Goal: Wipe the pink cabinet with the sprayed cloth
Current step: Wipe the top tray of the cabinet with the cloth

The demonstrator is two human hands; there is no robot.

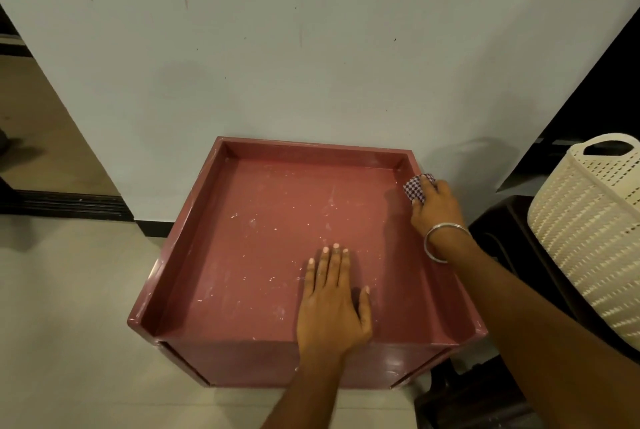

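pink cabinet [263, 238] top: right hand [437, 210] presses cloth [417, 188].

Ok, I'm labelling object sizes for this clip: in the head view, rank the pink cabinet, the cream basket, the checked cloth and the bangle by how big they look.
1. pink cabinet
2. cream basket, cut off by the frame edge
3. bangle and checked cloth: too close to rank, as the right hand covers part of the cloth.
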